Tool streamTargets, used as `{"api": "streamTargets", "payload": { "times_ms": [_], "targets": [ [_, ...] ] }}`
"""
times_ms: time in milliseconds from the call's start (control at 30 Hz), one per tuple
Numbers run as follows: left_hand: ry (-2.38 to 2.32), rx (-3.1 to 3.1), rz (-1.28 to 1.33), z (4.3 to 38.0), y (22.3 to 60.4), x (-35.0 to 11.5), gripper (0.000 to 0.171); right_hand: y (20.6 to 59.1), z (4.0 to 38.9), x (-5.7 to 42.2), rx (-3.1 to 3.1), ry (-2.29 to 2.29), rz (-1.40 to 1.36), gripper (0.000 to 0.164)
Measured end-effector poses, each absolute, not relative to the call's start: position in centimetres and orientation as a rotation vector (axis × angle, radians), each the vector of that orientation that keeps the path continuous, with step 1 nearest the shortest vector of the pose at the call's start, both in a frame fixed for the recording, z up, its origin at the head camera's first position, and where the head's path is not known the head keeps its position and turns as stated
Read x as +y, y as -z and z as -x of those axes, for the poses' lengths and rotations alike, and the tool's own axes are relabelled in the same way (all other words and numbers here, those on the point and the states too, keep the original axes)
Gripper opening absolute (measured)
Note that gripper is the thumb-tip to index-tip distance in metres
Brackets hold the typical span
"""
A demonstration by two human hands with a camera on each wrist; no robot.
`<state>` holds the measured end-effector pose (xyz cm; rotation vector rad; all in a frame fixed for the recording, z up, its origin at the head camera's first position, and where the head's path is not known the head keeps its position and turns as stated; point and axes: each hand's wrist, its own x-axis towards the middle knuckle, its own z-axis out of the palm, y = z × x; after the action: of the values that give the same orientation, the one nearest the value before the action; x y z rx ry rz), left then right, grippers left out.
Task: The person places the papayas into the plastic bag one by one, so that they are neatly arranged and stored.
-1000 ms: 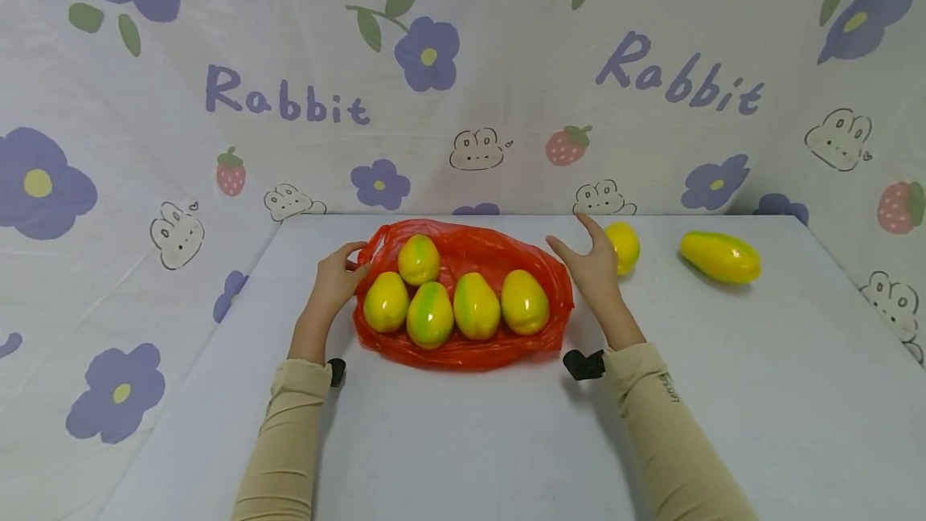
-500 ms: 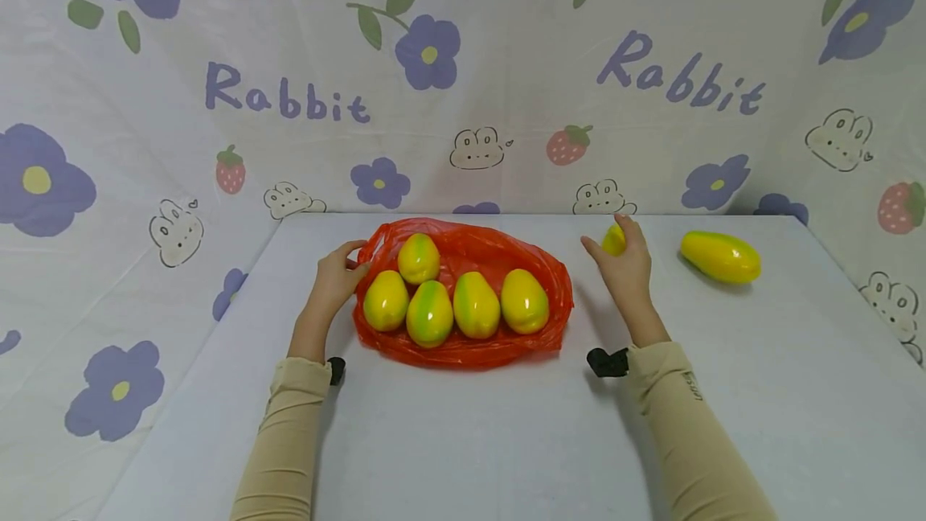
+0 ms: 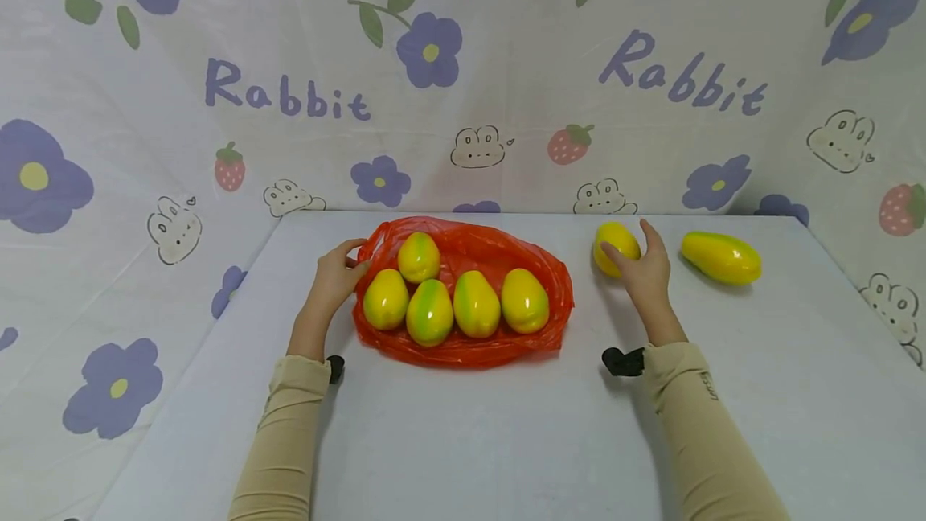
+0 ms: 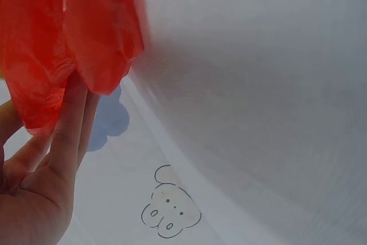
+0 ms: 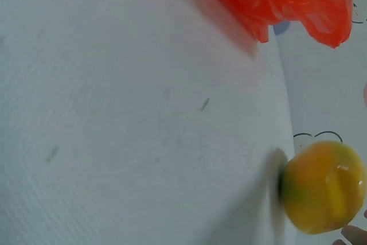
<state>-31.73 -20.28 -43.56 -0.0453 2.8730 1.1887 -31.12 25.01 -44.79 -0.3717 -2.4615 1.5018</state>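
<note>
In the head view, a red plastic bag (image 3: 463, 357) lies spread wide with several shiny yellow-green papayas (image 3: 430, 313) in it. My left hand (image 3: 334, 278) holds the bag's left edge; in the left wrist view the red plastic (image 4: 103, 32) hangs between thumb and fingers (image 4: 67, 124). My right hand (image 3: 646, 276) is spread beside a lone papaya (image 3: 613, 244) right of the bag. Its thumb overlaps that fruit's front, and the fingers stand to its right. The right wrist view has the papaya (image 5: 321, 187) in the lower right corner, fingertips (image 5: 355, 234) close by.
Another papaya (image 3: 721, 257), longer in outline, lies on its side farther right on the white table (image 3: 463, 449). Behind the table hangs a white cloth (image 3: 506, 38) printed with flowers, rabbits and strawberries.
My right hand has moved right, away from the bag, passing in front of the lone papaya to its right side. The left hand has stayed at the bag's edge.
</note>
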Motion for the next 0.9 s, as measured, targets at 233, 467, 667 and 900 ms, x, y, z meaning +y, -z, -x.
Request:
{"api": "streamTargets", "payload": {
  "times_ms": [233, 467, 667, 900],
  "targets": [
    [-1.188, 2.874, 0.047, 31.8, 43.6, -20.3, 0.050, 46.2, 31.2, 25.6, -2.505, -1.561, 0.377, 0.088],
    [-1.191, 2.882, 0.041, 31.9, 43.8, -20.4, 0.049, 47.3, 31.1, 25.6, -2.472, -1.601, 0.339, 0.088],
    [-1.192, 2.878, 0.043, 31.8, 43.8, -20.4, 0.049, 47.6, 31.0, 25.6, -2.439, -1.595, 0.321, 0.088],
    [-1.199, 2.873, 0.042, 31.8, 43.8, -20.3, 0.049, 47.4, 30.8, 25.4, -2.418, -1.626, 0.322, 0.087]
  ]
}}
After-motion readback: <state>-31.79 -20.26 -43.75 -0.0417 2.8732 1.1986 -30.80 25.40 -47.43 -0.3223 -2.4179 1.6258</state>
